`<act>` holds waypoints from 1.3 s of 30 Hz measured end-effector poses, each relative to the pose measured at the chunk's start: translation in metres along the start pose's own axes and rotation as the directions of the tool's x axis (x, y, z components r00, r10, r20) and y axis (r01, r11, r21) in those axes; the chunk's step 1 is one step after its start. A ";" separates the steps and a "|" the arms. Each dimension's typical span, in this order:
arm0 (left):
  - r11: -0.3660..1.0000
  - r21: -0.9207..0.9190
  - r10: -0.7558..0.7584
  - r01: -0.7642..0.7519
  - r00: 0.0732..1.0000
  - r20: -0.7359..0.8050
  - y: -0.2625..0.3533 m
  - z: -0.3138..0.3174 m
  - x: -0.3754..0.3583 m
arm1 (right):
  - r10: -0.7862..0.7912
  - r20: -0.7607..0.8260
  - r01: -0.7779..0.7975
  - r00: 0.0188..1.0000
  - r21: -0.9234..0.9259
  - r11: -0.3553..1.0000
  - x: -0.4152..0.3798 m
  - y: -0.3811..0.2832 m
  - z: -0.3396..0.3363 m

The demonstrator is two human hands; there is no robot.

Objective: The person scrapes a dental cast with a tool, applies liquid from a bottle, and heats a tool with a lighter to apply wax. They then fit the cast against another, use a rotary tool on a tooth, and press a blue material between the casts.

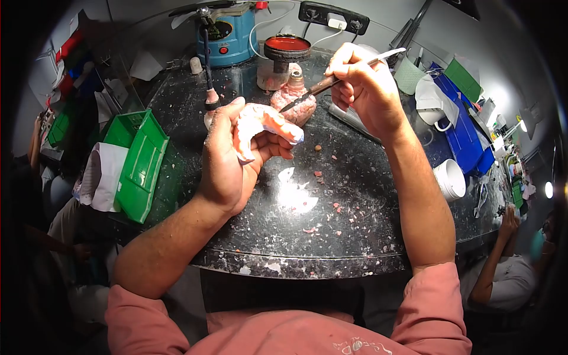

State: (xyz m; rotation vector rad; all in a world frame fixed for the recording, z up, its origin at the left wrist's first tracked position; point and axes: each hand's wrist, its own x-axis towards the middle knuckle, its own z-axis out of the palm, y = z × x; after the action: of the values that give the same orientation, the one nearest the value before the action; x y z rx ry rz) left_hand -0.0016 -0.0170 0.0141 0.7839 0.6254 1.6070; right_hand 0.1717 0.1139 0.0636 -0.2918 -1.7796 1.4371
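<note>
A curved, arch-shaped dental piece [266, 121], pink and white with a bluish end, rests in my left hand [228, 157], whose thumb and fingers are around it. My right hand [367, 83] grips a slim tool [324, 84] with a dark shaft and a pale upper end. The tool's dark tip points down to the left, close to the upper edge of the piece; whether they touch I cannot tell. Right behind the tip stands a burner [294, 97] caked in pink wax.
A round dish of red wax [287, 44] and a blue machine [228, 41] stand at the back. Green bin [142, 168] at left; blue bin [464, 136] and white cup [451, 178] at right. Scraps dot the black table [272, 236]. Other people sit at both sides.
</note>
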 end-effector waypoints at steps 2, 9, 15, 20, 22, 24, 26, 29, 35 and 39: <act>1.000 -0.008 0.009 -0.009 1.000 0.003 0.001 0.000 0.001 | -0.007 -0.011 0.007 1.000 0.007 1.000 0.000 0.000 0.000; 1.000 -0.015 0.010 -0.010 1.000 -0.001 0.000 0.000 0.001 | 0.002 -0.012 -0.002 1.000 0.006 1.000 -0.001 0.000 0.001; 0.995 -0.093 -0.022 0.021 1.000 -0.011 0.001 -0.003 0.002 | 0.012 0.007 -0.013 1.000 0.143 0.990 -0.002 0.010 -0.002; 0.991 -0.127 -0.032 0.034 0.999 0.017 0.002 -0.006 0.003 | 0.090 0.057 -0.103 0.994 0.287 0.952 -0.002 0.013 0.002; 0.995 -0.096 -0.021 0.025 0.999 0.045 0.003 -0.005 0.003 | 0.024 -0.001 -0.023 1.000 0.301 0.953 -0.001 0.004 0.004; 0.998 -0.067 -0.007 0.012 0.997 0.071 0.004 -0.004 0.002 | -0.086 0.091 0.050 0.992 0.349 0.936 0.002 -0.003 0.001; 0.998 -0.063 -0.019 0.021 0.999 0.033 0.004 -0.002 0.001 | -0.137 -0.016 0.137 0.991 0.183 0.973 0.001 -0.013 -0.002; 0.999 -0.032 -0.024 0.025 0.998 0.052 -0.001 -0.008 0.004 | -0.153 -0.049 0.157 0.987 0.110 0.981 -0.007 -0.025 -0.006; 0.989 0.107 0.097 -0.100 0.995 0.037 0.001 -0.006 0.000 | 0.660 0.129 -0.568 0.741 -0.405 0.717 -0.069 -0.020 -0.037; 0.930 0.312 0.197 -0.194 0.980 0.020 0.001 -0.003 0.001 | 0.837 0.032 -0.630 0.546 -0.643 0.435 -0.085 -0.015 -0.057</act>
State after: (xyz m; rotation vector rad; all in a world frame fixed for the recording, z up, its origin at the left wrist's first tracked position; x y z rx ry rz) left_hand -0.0050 -0.0160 0.0130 1.1004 0.8455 1.7157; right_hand 0.2705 0.0963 0.0408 -1.4090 -2.5482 1.5330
